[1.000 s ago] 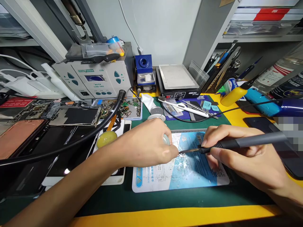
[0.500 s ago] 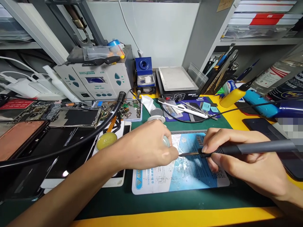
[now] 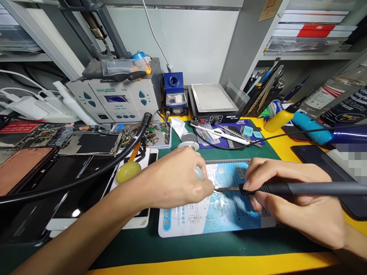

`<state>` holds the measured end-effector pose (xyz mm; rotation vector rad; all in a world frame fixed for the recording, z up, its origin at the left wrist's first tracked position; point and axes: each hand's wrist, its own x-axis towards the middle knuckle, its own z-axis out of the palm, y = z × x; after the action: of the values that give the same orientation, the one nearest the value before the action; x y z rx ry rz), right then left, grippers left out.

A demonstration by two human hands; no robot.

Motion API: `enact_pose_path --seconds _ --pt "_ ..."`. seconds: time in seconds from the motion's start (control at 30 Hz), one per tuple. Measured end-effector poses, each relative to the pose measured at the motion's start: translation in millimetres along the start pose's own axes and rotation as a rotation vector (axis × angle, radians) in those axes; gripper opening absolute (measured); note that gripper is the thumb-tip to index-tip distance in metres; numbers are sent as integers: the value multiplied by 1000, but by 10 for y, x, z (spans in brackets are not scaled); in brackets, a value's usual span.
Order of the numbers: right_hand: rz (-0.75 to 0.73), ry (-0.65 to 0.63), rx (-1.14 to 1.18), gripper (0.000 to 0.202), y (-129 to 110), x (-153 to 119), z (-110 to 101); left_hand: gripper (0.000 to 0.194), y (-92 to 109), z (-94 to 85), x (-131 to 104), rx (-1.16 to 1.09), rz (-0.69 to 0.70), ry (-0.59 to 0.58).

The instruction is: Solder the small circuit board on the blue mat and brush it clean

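Note:
My right hand (image 3: 298, 198) grips a dark soldering iron (image 3: 318, 188) by its ribbed front part, the metal tip pointing left. That tip reaches close to the fingertips of my left hand (image 3: 183, 177), which is closed in a pinch. A pale bluish, rounded object (image 3: 198, 172) shows between its curled fingers, its kind not clear. What lies right at the pinch is too small to make out. Beneath both hands is a blue and white printed plate (image 3: 192, 225), with shiny silvery spots near the iron's tip.
A hot-air station (image 3: 114, 101) stands at the back left, its black hose (image 3: 94, 181) crossing over phone parts (image 3: 28, 164). Behind the hands are a soldering station (image 3: 174, 91), a hot plate (image 3: 213, 97) and a brush (image 3: 218, 131). A yellow bottle (image 3: 278, 120) and phone (image 3: 309, 156) are at the right.
The view has shifted slightly. The soldering iron lies a little lower and more level; its tip stays by my left fingertips. Both hands keep their hold.

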<state>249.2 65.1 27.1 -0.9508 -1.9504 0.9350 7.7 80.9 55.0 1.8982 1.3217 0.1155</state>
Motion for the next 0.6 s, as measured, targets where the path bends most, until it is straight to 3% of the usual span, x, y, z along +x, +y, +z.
enact_pose_path --seconds 0.6 --pt "134 -37 203 28 24 3 -34 19 -15 22 -7 -60 -33 7"
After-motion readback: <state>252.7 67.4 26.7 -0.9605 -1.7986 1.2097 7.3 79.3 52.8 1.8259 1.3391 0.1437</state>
